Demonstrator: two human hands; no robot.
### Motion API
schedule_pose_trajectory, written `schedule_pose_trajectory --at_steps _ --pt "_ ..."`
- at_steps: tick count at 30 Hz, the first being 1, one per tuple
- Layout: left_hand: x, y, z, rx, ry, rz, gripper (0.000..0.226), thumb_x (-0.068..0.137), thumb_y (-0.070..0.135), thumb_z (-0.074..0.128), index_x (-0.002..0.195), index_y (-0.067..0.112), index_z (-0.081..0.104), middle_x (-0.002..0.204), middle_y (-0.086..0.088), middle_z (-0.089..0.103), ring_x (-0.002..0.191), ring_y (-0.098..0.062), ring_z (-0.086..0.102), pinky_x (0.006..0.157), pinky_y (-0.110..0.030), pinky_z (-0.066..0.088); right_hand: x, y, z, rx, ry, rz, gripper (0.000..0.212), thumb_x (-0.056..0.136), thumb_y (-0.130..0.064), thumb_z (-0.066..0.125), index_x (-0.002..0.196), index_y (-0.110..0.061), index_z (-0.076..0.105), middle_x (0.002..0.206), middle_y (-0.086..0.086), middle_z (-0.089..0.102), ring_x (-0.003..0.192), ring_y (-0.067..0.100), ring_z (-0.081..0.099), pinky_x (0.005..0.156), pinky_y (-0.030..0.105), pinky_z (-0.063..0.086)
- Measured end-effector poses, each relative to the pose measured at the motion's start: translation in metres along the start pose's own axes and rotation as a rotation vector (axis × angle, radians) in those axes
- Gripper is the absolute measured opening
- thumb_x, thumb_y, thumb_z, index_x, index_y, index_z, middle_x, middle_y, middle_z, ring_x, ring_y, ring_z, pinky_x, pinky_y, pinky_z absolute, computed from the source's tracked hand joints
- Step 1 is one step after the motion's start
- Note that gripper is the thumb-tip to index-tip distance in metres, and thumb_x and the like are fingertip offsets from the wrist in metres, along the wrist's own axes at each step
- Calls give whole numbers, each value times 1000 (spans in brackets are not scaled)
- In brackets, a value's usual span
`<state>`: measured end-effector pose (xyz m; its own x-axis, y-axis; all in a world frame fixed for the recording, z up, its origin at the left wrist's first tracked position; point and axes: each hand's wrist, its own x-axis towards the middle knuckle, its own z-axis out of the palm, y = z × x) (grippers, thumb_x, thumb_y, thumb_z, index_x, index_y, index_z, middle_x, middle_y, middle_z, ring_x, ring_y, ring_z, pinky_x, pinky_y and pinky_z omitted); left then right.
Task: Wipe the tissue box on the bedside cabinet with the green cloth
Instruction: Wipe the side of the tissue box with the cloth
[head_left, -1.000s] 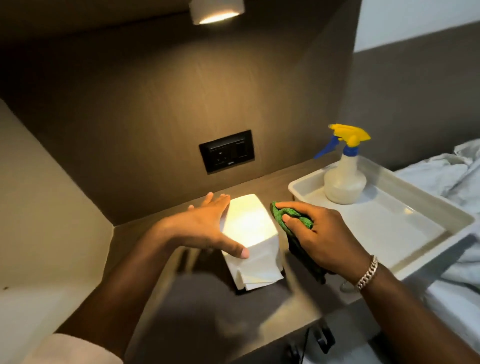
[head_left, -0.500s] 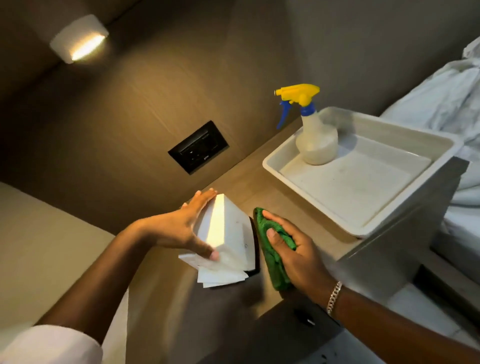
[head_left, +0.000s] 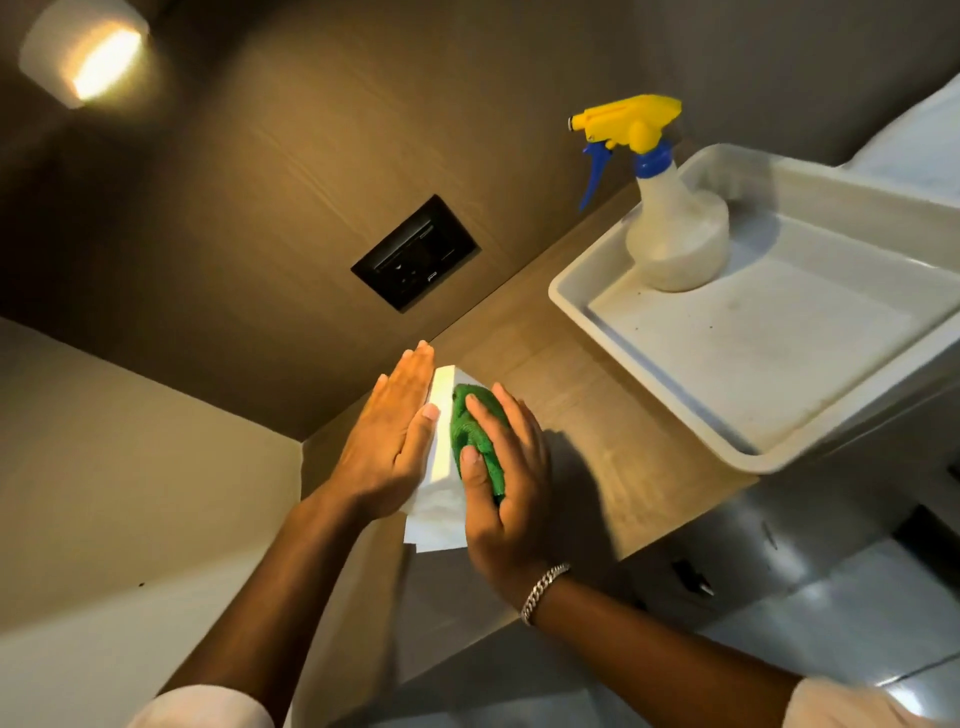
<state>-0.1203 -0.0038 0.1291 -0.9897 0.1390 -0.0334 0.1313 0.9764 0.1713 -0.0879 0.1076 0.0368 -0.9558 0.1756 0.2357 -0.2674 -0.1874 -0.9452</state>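
Observation:
A white tissue box (head_left: 440, 457) stands on the wooden bedside cabinet (head_left: 597, 431), with white tissue showing at its near end. My left hand (head_left: 392, 441) lies flat against the box's left side, fingers straight and thumb on its top edge. My right hand (head_left: 506, 478) presses the bunched green cloth (head_left: 475, 436) onto the box's top and right side. Both hands hide most of the box.
A white plastic tray (head_left: 571, 301) sits at the cabinet's right, overhanging its edge, with a yellow-and-blue spray bottle (head_left: 670, 218) standing in it. A black socket plate (head_left: 415, 253) is on the brown wall behind. A lit lamp (head_left: 85, 57) is mounted at upper left. White bedding (head_left: 919, 140) lies far right.
My right hand has moved the green cloth from the cabinet beside the box up onto the box's top. My left hand has flattened against the left side. The view has tilted.

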Motion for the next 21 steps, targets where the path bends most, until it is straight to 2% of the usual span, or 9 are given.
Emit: schedule_pose_trajectory --at_steps 3,7,11,15,18,21 --pt "1 -1 0 -1 8 1 59 95 35 19 151 20 5 161 6 1 146 -2 -5 121 -37 2 25 1 7 -23 -10 -33 41 94 -34 45 132 -23 55 143 6 53 129 23 50 100 51 47" --pt "1 0 1 2 10 0 60 94 36 19 151 21 4 160 8 0 146 -1 -5 121 -35 1 20 13 1 -45 26 159 41 94 -31 45 132 -18 56 145 8 51 130 25 49 101 51 47" --pt "0 -2 1 -10 21 16 60 95 33 19 151 19 4 160 7 0 145 0 -6 121 -36 1 -25 0 2 2 24 75 39 94 -34 46 133 -31 51 152 4 40 140 26 37 104 55 43" --pt "2 -4 3 -27 14 11 59 95 33 17 151 19 5 162 3 1 146 -2 -5 121 -36 1 12 -19 17 -76 -5 -51 39 94 -30 44 129 -26 58 147 3 48 135 23 42 106 49 41" --pt "2 -6 6 -32 40 7 60 94 34 19 151 21 6 162 3 1 146 -2 -5 121 -33 0 54 -12 20 -103 -97 27 37 96 -28 42 129 -24 59 146 2 51 133 20 45 109 44 39" --pt "4 -12 10 -5 49 -2 63 91 41 18 151 25 5 160 9 -1 145 0 -5 119 -26 -2 74 6 17 -120 -129 168 34 98 -25 41 127 -21 60 138 3 58 126 21 51 107 47 41"
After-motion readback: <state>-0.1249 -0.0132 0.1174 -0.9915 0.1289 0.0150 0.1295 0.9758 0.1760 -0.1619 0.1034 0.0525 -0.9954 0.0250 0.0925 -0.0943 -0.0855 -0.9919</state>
